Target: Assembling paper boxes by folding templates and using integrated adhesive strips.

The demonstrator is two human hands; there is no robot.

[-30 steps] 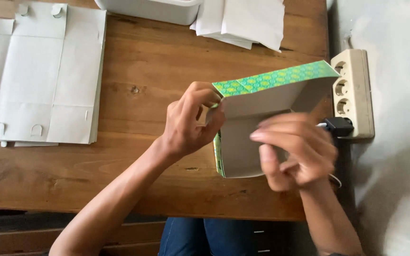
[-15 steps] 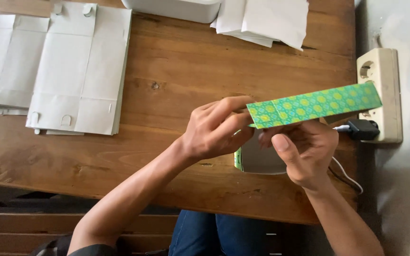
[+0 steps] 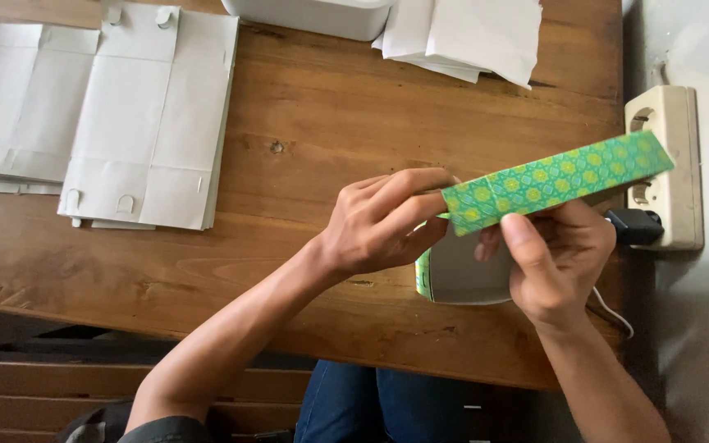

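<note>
Tipped flatter since before, the green patterned box (image 3: 551, 180) is clamped by both hands (image 3: 461, 234).

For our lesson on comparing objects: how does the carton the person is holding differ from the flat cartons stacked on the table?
The held carton shows a green and yellow patterned outside; the flat cartons show plain white. The held carton is folded and gripped above the table by the left hand and right hand; the flat cartons lie unfolded. Both look like cardboard.

Flat cardboard sheets (image 3: 148, 123) left of box (image 3: 551, 180)
</note>
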